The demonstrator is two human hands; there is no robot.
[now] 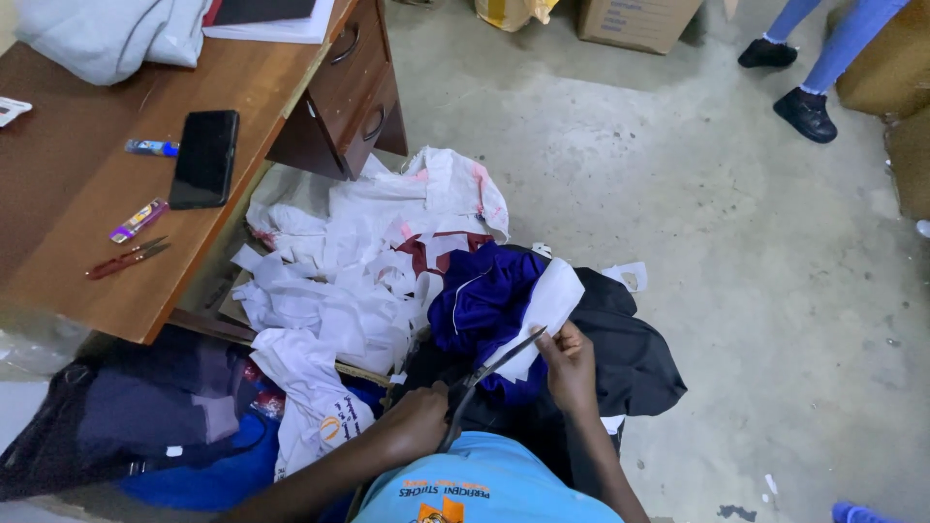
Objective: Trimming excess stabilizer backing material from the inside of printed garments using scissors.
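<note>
Far to the left of the hands stands a wooden desk [87, 203], bearing a black phone [204, 158], a small pair of red-handled snips [126, 258] and two small tubes, one blue, one purple. Between desk and hands lies a heap of white fabric scraps [358, 261] on the concrete floor [756, 271]. The left hand [418, 418] is closed round the handles of a pair of scissors [489, 373], whose blades stand open against the edge of a white piece of cloth [542, 315]. The right hand [570, 366], just beside the blades, pinches that cloth between thumb and fingers. Under the cloth lie a purple garment [481, 295] and black fabric [635, 363]. Well up and right stand another person's black shoes [804, 111].
</note>
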